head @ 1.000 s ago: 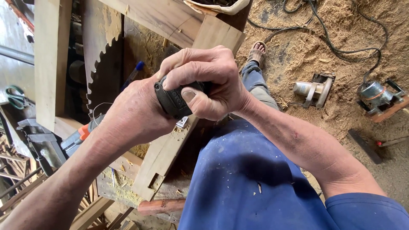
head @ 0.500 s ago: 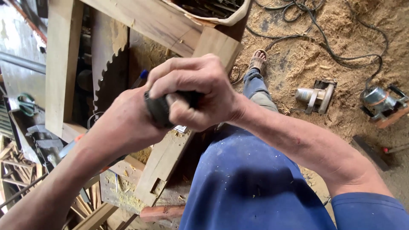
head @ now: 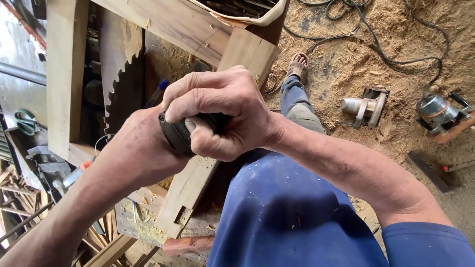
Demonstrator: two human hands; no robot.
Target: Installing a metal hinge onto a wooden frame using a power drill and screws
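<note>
Both hands have shifted slightly toward 12 o'clock since half a second ago, staying locked together. Right hand (head: 222, 111) is clenched over the top of a dark rounded grip (head: 180, 136), and left hand (head: 143, 153) grasps it from 7 o'clock. Directly beneath them lies a notched wooden plank (head: 185, 193). At 3 o'clock, a circular saw (head: 366, 106) rests on the sawdust floor (head: 396, 39).

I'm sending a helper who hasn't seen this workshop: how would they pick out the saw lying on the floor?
On the sawdust-covered floor, look right of the person's sandalled foot. The grey metal handheld circular saw lies there on its side. Unlike the round-bodied power tool on the reddish board further right, it has a flat rectangular base plate.
</note>
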